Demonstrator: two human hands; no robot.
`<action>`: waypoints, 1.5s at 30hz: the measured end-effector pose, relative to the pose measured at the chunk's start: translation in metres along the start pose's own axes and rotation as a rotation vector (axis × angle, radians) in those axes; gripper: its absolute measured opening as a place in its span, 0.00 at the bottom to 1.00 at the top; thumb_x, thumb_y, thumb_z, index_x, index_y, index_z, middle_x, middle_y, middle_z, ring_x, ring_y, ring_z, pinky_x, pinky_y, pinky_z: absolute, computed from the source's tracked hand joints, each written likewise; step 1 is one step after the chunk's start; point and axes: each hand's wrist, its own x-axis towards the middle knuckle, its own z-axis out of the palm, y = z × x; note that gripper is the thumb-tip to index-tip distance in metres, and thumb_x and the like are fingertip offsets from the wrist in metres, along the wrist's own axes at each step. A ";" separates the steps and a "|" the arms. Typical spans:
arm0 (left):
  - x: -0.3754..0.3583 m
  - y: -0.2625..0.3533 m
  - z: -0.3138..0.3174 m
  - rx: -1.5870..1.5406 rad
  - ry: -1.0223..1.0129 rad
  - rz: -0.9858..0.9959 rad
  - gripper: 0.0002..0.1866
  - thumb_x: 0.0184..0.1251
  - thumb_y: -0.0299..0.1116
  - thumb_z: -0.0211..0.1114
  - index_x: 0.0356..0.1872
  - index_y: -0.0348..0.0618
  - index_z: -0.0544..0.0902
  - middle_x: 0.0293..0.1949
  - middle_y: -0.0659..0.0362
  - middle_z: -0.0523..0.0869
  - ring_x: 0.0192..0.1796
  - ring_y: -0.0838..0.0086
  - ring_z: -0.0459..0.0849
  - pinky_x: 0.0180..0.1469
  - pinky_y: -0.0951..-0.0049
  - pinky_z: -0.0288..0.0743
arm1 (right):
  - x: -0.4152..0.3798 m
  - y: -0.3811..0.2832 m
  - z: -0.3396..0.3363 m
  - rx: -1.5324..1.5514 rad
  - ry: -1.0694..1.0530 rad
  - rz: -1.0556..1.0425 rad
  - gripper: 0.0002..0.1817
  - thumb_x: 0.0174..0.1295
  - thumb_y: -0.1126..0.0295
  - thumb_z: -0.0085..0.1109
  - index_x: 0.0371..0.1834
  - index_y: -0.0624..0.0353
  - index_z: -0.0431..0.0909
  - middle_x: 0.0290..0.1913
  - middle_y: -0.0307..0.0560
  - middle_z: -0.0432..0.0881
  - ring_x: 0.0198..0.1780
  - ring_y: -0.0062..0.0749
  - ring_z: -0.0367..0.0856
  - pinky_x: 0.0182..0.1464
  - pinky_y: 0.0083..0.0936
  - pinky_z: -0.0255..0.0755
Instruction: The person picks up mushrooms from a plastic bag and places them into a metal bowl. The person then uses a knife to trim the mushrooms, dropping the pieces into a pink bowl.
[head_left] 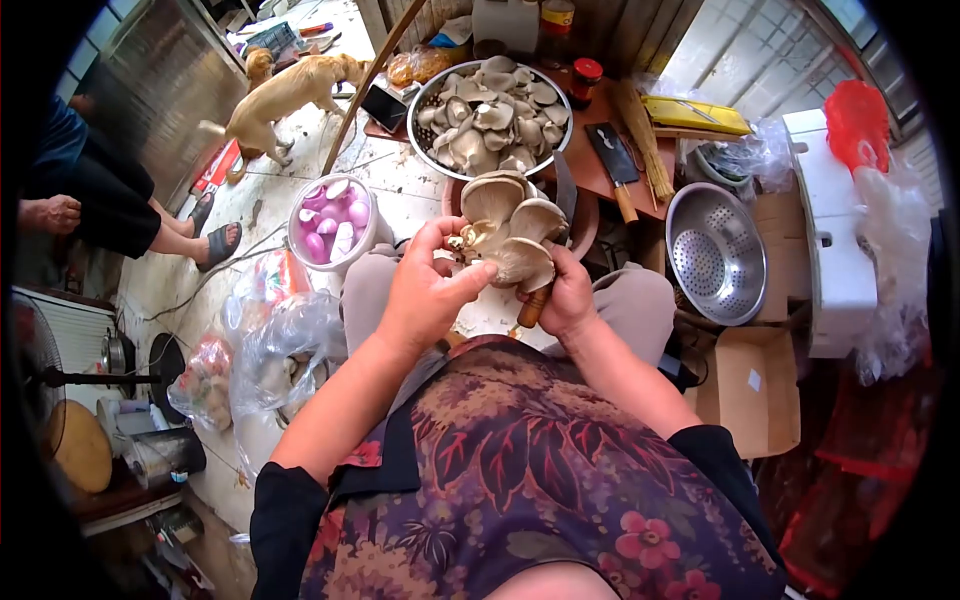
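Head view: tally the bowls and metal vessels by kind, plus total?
Colander, empty: 1
Mushroom basin: 1
White onion bowl: 1
Total: 3
The left hand and right hand hold a mushroom cluster over the lap, in none of them.

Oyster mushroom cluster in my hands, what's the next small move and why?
Probably tear or cut one cap off the oyster mushroom cluster and drop it into the metal bowl of mushrooms. The left hand pinches the base, the right hand grips a wooden-handled knife beneath it, and the bowl ahead already holds separated pieces.
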 end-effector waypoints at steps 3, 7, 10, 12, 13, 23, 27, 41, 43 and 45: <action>0.003 0.001 0.002 -0.031 0.007 -0.029 0.30 0.53 0.33 0.75 0.56 0.38 0.72 0.45 0.57 0.78 0.34 0.80 0.79 0.33 0.80 0.74 | 0.004 0.000 -0.011 -0.075 -0.023 -0.032 0.17 0.70 0.57 0.46 0.47 0.57 0.78 0.36 0.41 0.83 0.29 0.27 0.79 0.26 0.23 0.72; 0.010 -0.002 0.001 -0.161 0.012 -0.105 0.27 0.54 0.29 0.72 0.55 0.41 0.72 0.41 0.59 0.81 0.38 0.78 0.82 0.35 0.76 0.79 | 0.001 -0.002 -0.001 -0.095 0.043 -0.080 0.12 0.67 0.63 0.55 0.46 0.59 0.75 0.30 0.41 0.80 0.21 0.26 0.75 0.21 0.22 0.70; 0.017 0.002 0.001 -0.258 0.036 -0.170 0.22 0.54 0.27 0.66 0.52 0.47 0.72 0.41 0.61 0.81 0.40 0.75 0.82 0.36 0.71 0.81 | 0.002 -0.011 0.006 -0.145 0.035 -0.097 0.12 0.66 0.65 0.58 0.45 0.60 0.73 0.29 0.41 0.78 0.20 0.25 0.74 0.21 0.22 0.69; 0.023 0.002 -0.001 -0.363 0.118 -0.268 0.21 0.54 0.30 0.62 0.52 0.49 0.72 0.40 0.61 0.81 0.40 0.74 0.82 0.34 0.70 0.79 | 0.005 -0.017 0.005 -0.231 0.021 -0.097 0.12 0.66 0.65 0.58 0.47 0.60 0.74 0.30 0.41 0.78 0.20 0.24 0.74 0.21 0.22 0.69; 0.027 -0.001 -0.004 -0.366 0.125 -0.285 0.20 0.54 0.34 0.61 0.51 0.50 0.74 0.40 0.62 0.82 0.41 0.74 0.82 0.34 0.70 0.79 | 0.006 -0.021 0.005 -0.318 0.006 -0.099 0.13 0.66 0.65 0.58 0.48 0.61 0.74 0.31 0.41 0.78 0.19 0.24 0.73 0.21 0.21 0.68; 0.076 -0.015 -0.032 -0.737 0.255 -0.329 0.14 0.59 0.40 0.63 0.44 0.46 0.78 0.38 0.60 0.83 0.38 0.68 0.83 0.38 0.67 0.81 | 0.008 -0.039 0.016 -0.789 -0.036 -0.277 0.16 0.62 0.71 0.61 0.53 0.65 0.76 0.42 0.40 0.81 0.28 0.16 0.74 0.30 0.16 0.70; 0.097 -0.013 -0.031 -0.752 0.285 -0.289 0.15 0.60 0.38 0.67 0.44 0.43 0.77 0.42 0.55 0.80 0.41 0.65 0.81 0.44 0.64 0.83 | 0.019 -0.032 0.011 -1.042 -0.123 -0.305 0.14 0.59 0.70 0.65 0.47 0.62 0.79 0.38 0.39 0.81 0.37 0.17 0.75 0.40 0.18 0.72; 0.186 -0.036 -0.027 -0.804 0.197 -0.324 0.15 0.63 0.38 0.69 0.45 0.42 0.80 0.42 0.55 0.78 0.42 0.65 0.82 0.43 0.64 0.83 | 0.110 -0.046 0.003 -1.230 -0.106 -0.413 0.14 0.58 0.66 0.64 0.44 0.62 0.80 0.37 0.48 0.84 0.37 0.26 0.83 0.41 0.25 0.76; 0.194 -0.036 -0.026 -0.778 0.182 -0.309 0.14 0.63 0.38 0.69 0.45 0.43 0.80 0.42 0.55 0.79 0.41 0.65 0.82 0.43 0.64 0.84 | 0.115 -0.050 0.006 -1.221 -0.096 -0.347 0.13 0.59 0.67 0.63 0.44 0.63 0.80 0.37 0.49 0.84 0.32 0.26 0.83 0.37 0.24 0.76; 0.202 -0.036 -0.024 -0.768 0.183 -0.313 0.14 0.63 0.37 0.69 0.45 0.43 0.80 0.42 0.55 0.79 0.41 0.66 0.83 0.42 0.64 0.84 | 0.121 -0.051 0.005 -1.196 -0.085 -0.327 0.13 0.59 0.67 0.63 0.43 0.63 0.79 0.37 0.49 0.84 0.32 0.26 0.83 0.37 0.24 0.76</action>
